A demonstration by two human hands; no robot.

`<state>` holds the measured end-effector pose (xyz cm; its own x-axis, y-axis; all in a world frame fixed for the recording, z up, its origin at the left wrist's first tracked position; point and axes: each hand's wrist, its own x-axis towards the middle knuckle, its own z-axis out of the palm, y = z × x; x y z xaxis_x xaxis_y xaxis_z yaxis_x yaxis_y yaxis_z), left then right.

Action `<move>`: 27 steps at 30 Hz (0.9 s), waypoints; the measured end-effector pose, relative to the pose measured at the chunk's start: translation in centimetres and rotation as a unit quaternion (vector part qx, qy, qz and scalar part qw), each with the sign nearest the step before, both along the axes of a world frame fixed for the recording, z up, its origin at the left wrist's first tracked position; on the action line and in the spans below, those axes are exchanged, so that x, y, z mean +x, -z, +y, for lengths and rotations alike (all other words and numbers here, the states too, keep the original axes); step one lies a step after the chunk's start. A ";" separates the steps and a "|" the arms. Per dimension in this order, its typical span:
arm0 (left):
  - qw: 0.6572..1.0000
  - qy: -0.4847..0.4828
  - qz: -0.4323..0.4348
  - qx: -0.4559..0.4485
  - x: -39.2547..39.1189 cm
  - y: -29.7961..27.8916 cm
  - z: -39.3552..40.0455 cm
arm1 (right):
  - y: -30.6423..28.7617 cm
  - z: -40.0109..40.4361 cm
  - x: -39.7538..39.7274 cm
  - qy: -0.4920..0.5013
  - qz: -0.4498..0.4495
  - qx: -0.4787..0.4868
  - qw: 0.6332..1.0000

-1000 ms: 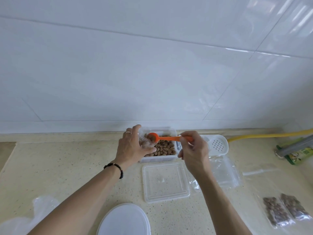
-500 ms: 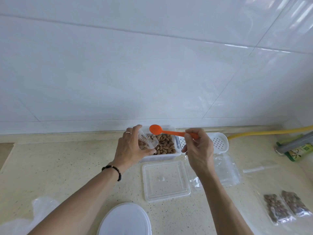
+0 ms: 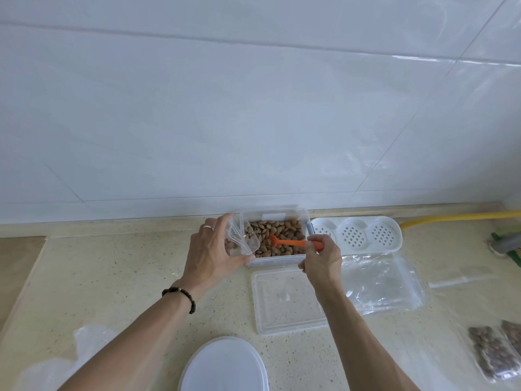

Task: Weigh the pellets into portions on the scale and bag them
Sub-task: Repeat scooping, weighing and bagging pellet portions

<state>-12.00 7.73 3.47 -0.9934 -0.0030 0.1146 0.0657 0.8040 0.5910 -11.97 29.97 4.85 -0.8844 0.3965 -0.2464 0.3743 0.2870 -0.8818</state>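
Left hand [image 3: 210,253] gripping open bag [image 3: 242,240] at tub [image 3: 277,265] left wall | right hand [image 3: 321,256] pinching spoon [image 3: 293,243], bowl dipping into pellets [image 3: 282,231] by table's back edge | spoon axis pointing left toward bag; filled bags [image 3: 490,352] lying near right corner.
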 end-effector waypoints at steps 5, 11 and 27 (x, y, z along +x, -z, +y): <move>1.000 0.003 0.007 -0.011 -0.2 -0.1 0.0 | -0.1 0.9 -0.1 0.110 -0.029 -0.099 0.989; 0.999 0.007 -0.013 -0.029 -1.2 -0.4 1.2 | -2.1 2.9 0.3 0.131 -0.006 -0.148 0.980; 0.991 0.024 -0.068 0.116 -2.0 -1.0 2.4 | -7.9 -0.5 2.0 -0.184 0.218 0.118 0.951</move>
